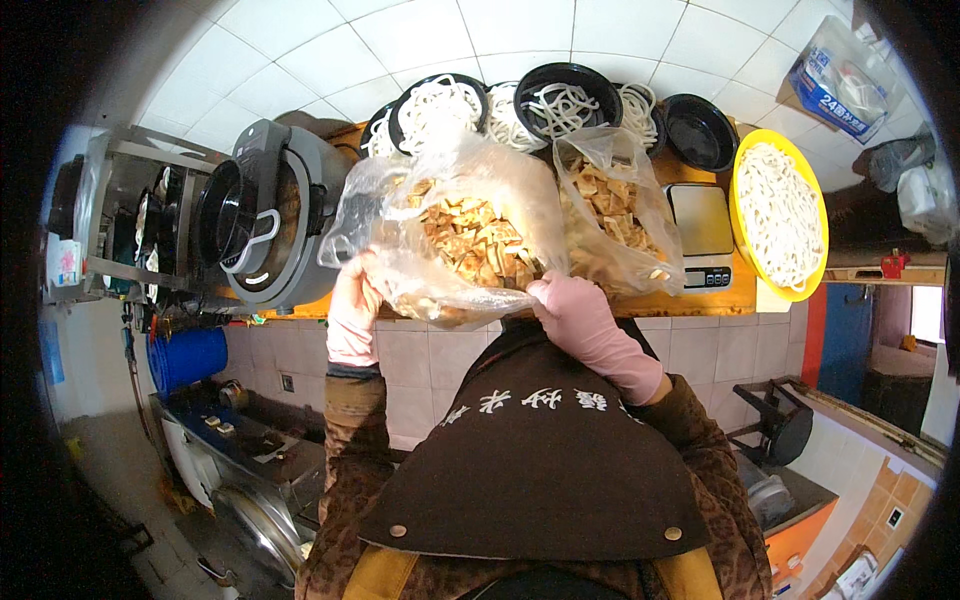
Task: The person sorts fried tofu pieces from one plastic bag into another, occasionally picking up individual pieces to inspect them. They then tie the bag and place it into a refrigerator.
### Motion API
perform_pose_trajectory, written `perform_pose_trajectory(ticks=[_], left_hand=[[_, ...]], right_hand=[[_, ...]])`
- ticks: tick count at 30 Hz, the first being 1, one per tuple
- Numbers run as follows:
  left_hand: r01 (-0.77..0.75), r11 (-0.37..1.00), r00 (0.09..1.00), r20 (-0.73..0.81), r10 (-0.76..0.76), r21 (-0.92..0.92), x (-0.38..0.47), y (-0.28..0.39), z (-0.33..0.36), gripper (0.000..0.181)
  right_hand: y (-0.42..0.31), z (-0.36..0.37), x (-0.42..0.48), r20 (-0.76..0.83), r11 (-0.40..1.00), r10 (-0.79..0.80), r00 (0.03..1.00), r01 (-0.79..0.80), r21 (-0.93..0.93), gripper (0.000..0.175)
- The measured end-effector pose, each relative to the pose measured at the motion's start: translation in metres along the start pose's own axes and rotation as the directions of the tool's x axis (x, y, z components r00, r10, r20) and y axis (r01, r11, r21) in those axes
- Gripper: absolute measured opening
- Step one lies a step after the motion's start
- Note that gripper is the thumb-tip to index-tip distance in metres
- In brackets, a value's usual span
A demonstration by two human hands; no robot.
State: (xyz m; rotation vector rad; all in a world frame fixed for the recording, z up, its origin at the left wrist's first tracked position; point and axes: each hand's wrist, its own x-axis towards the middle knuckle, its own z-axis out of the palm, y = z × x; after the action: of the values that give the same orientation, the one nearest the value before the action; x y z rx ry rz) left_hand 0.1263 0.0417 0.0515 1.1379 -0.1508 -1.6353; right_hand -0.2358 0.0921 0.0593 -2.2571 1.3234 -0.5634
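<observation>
In the head view, my left hand (358, 289) grips the near left edge of a clear plastic bag (517, 176). My right hand (566, 300), in a pink glove, pinches the bag's near right edge. The bag lies on the wooden table with its mouth spread, and browned, cut flatbread-like pieces (480, 240) show inside. A second clear bag (664, 225) of similar pieces stands against its right side. A digital kitchen scale (699, 225) is right of that bag, with nothing on its plate.
Black bowls of thick white noodles (442, 109) line the tiled wall, beside an empty black bowl (701, 133). A yellow basin (823, 217) of white noodles sits at the table's right end. A grey cooker (311, 225) stands left, a dark stool (787, 431) behind on the right.
</observation>
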Motion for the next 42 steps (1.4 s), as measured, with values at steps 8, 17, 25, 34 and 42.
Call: perform_pose_trajectory(ticks=[8,17,25,34,42], left_hand=[[-0.124,0.982,0.905,0.390,0.170,-0.141,0.011,0.029,0.028,0.021],[-0.114,0.878,0.992,0.005,0.126,0.466,-0.013,0.014,-0.054,0.021],[-0.326,-0.522,0.455,0.615,0.644,0.788,-0.109,0.014,0.034,0.070],[-0.354,-0.916,0.838,0.499,-0.220,0.190,-0.043,-0.025,0.054,0.026],[-0.179,-0.932,0.409,0.886,0.221,0.315,-0.041,0.052,0.087,0.027]], right_hand=[[-0.003,-0.006,0.000,-0.236,0.991,0.031,0.971,0.000,0.133,0.012],[-0.005,0.000,0.006,-0.015,0.989,-0.111,0.994,0.112,0.100,0.010],[-0.010,-0.006,0.006,0.053,0.993,-0.062,0.997,0.056,0.108,0.012],[-0.011,-0.016,0.019,-0.126,0.983,-0.053,0.991,0.074,0.168,0.014],[-0.021,-0.051,0.078,-0.509,0.961,-0.110,0.854,0.223,0.166,0.016]])
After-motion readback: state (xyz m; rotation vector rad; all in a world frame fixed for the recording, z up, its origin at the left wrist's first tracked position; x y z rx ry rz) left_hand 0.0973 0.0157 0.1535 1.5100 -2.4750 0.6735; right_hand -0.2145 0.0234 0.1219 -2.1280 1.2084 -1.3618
